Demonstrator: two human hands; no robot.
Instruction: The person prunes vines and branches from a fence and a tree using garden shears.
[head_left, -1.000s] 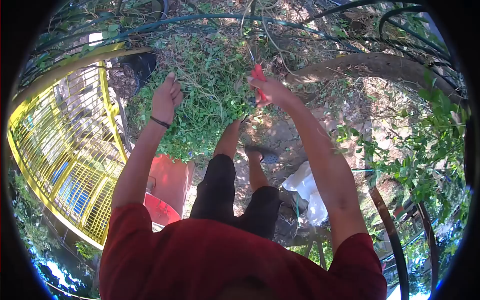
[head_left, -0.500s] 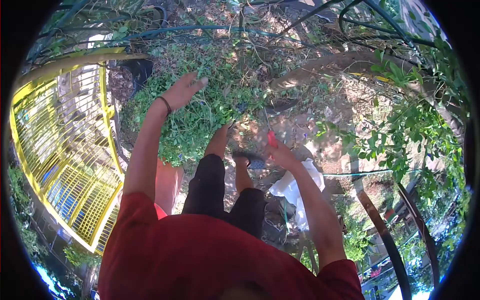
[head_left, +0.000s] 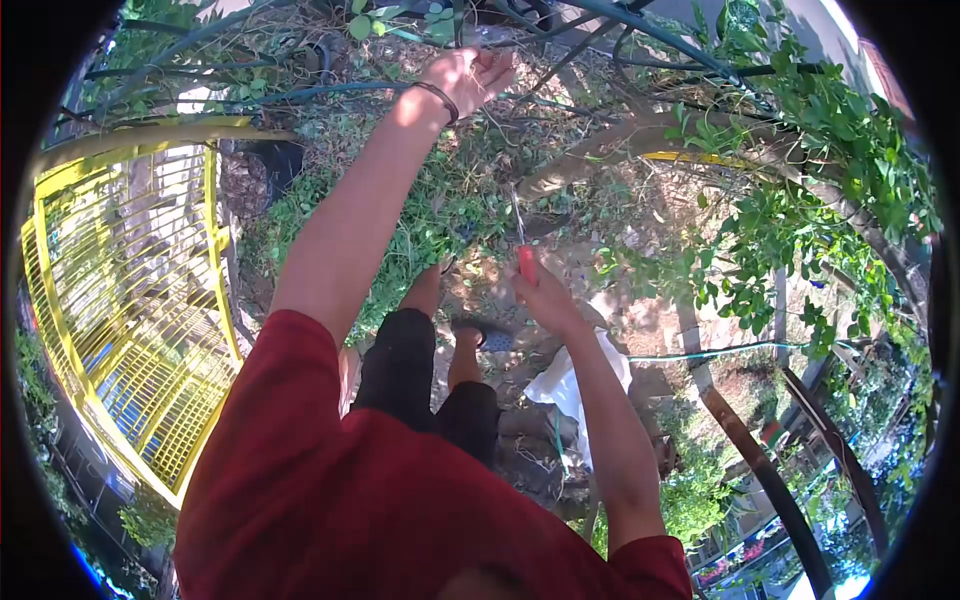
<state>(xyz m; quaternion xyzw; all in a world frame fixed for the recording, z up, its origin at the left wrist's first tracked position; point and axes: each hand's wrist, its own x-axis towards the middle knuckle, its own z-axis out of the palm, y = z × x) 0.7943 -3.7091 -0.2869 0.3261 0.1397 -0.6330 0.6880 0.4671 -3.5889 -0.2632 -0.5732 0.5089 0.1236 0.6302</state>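
Observation:
My left hand (head_left: 470, 80), with a dark band at the wrist, reaches far forward near the green metal bars (head_left: 590, 15) and thin dry stems. Its fingers are apart and slightly curled, and nothing shows in them. Closer to my body, my right hand (head_left: 545, 298) is closed around the red handle (head_left: 526, 262) of a hand tool with a thin metal blade (head_left: 517, 215). The blade points forward over the soil, beside the low green weeds (head_left: 400, 235). The exact kind of tool is unclear.
A yellow barred frame (head_left: 212, 190) stands at the left. A thick branch (head_left: 600, 155) crosses ahead on the right, with leafy shoots (head_left: 750, 255) beyond it. White plastic sheeting (head_left: 565, 385) lies near my right forearm, and a thin green hose (head_left: 710, 353) runs rightward.
My left hand has moved forward and right, from above the weeds to near the metal bars. My right hand has shifted slightly left, still holding the red-handled tool. The view has shifted slightly.

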